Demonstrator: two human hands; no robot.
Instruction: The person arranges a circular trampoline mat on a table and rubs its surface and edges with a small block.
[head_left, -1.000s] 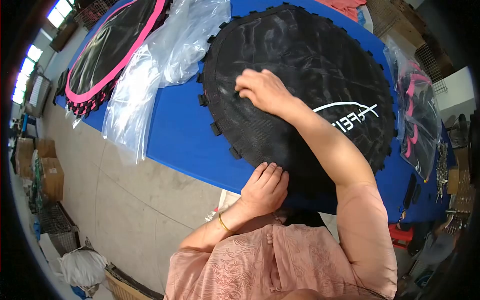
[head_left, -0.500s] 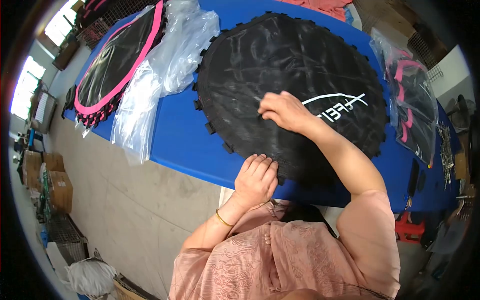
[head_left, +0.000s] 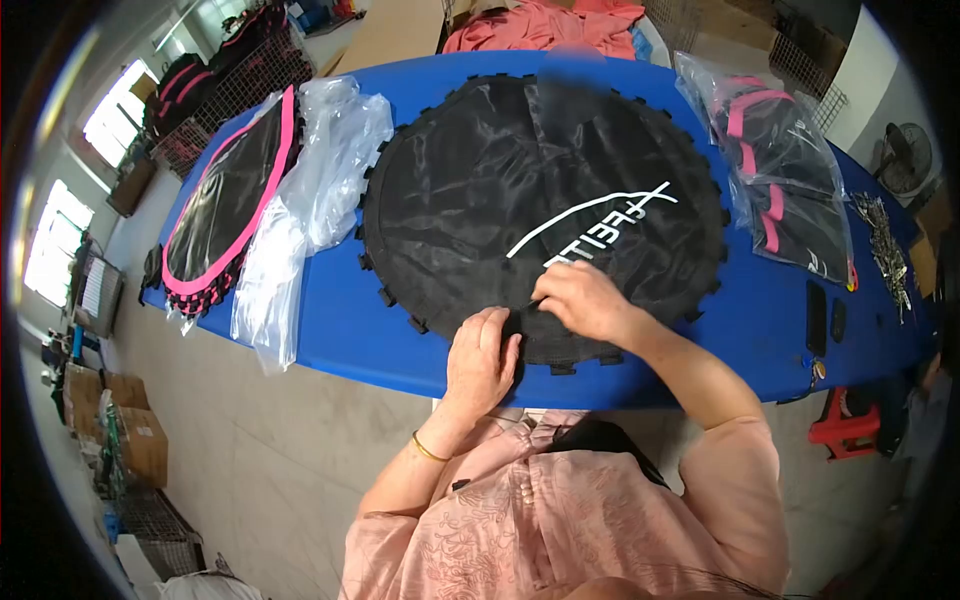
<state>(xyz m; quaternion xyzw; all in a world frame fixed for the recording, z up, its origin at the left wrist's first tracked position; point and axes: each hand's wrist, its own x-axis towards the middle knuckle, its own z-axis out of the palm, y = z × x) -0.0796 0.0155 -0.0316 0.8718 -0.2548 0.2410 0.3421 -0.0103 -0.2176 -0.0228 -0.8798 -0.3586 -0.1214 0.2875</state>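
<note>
A round black trampoline mat with white lettering and tabs around its rim lies flat on the blue table. My left hand rests on the mat's near edge, fingers curled over the rim. My right hand sits just beside it on the near part of the mat, fingers pinching the fabric close to the left hand.
Clear plastic bags lie left of the mat, and beyond them a stack of pink-edged mats. Bagged pink-and-black items lie on the right, with metal springs and dark small objects further right. Cardboard boxes stand on the floor at left.
My right hand has drawn back from the far left part of the mat toward the near edge, ending next to my left hand. The view has shifted so the mat lies more centred.
</note>
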